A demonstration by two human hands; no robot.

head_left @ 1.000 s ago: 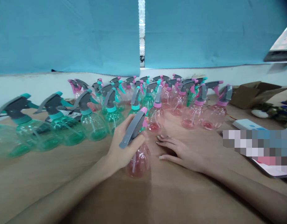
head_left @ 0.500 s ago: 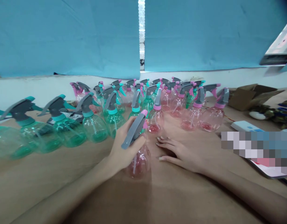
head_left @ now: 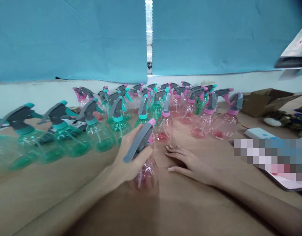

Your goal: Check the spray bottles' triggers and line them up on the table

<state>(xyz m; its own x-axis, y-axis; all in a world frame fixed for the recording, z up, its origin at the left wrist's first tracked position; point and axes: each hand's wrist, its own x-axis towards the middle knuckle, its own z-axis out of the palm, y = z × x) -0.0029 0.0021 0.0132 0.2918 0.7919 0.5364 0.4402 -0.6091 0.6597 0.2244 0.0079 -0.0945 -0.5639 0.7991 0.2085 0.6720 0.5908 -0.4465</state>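
My left hand is wrapped around the neck of a pink spray bottle with a grey and pink trigger head. That bottle is upright at the middle of the table, its nozzle pointing away to the upper right. My right hand lies flat on the tabletop just right of it, fingers stretched out and holding nothing. Beyond the hands stands another pink spray bottle. A row of green spray bottles with teal collars runs off to the left, and two more pink bottles stand to the right.
Behind the front row, several more green and pink spray bottles crowd toward the white wall. An open cardboard box sits at the back right, near a white device. Blue curtains hang behind the table.
The held spray bottle and my left hand have shifted slightly toward me. My right hand stays flat in nearly the same spot. The camera view moves a little.
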